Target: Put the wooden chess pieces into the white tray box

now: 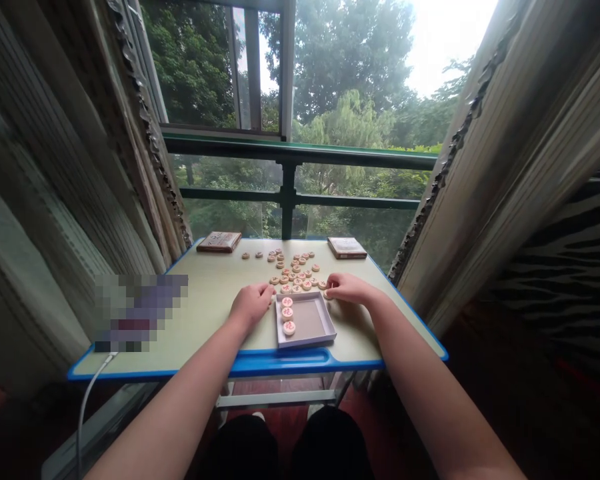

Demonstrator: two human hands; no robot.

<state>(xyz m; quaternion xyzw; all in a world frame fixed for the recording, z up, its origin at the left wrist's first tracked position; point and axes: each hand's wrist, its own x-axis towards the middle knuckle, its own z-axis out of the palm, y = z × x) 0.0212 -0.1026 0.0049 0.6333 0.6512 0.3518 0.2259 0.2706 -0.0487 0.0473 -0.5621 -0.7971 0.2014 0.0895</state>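
Round wooden xiangqi pieces (301, 275) with painted characters lie scattered over the middle of the table. A shallow pale box tray (330, 325) sits near the front edge, with three red-marked xiangqi pieces (287, 312) in a column along its left side. My left hand (251, 305) rests left of the tray, fingers curled and closed; a small pale bit shows at its fingertips, too little to name. To the right of the tray's far corner, my right hand (350, 289) has its fingers closed on a xiangqi piece (327, 294) at the tabletop.
Two flat boxes stand at the far corners, a brown box (219, 241) left and a lighter box (347, 247) right. A blurred-out object (143, 313) with a white cable (91, 387) lies at the left. Blue trim (280, 360) edges the table; curtains flank the window.
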